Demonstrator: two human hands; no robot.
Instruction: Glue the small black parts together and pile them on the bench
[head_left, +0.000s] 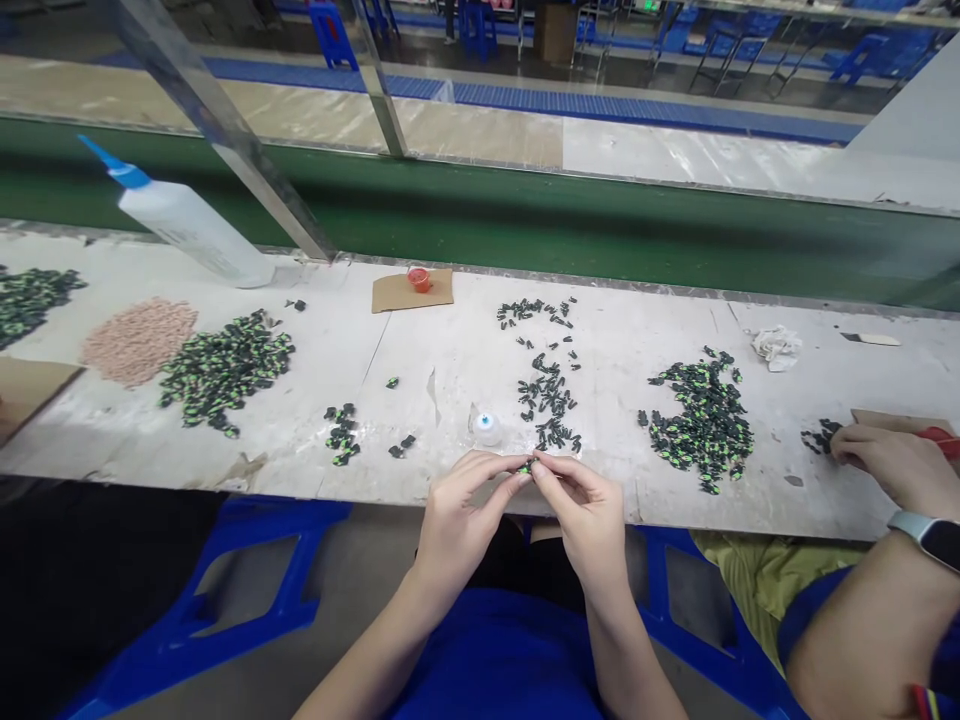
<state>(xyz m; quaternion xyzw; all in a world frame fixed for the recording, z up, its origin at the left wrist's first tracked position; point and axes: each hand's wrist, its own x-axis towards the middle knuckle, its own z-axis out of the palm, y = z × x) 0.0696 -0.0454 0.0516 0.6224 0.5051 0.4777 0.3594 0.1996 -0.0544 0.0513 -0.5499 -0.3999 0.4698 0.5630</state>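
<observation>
Both hands meet at the table's front edge, pinching one small black-and-green piece (pixel 527 466) between them. My left hand (pixel 469 500) grips it from the left with closed fingertips, and my right hand (pixel 585 505) from the right. Just beyond the fingers lies a scattered pile of small black parts (pixel 547 390). A small white bottle with a blue tip (pixel 486 428) stands beyond my left hand. Several black-and-green pieces (pixel 342 435) lie in a small group to the left.
Black-and-green piles lie left (pixel 225 370) and right (pixel 701 420), beside a pinkish pile (pixel 140 342). A large white bottle (pixel 195 230), a red cup (pixel 418 280) on cardboard and crumpled paper (pixel 777 347) stand farther back. Another person's hand (pixel 892 460) reaches in at right.
</observation>
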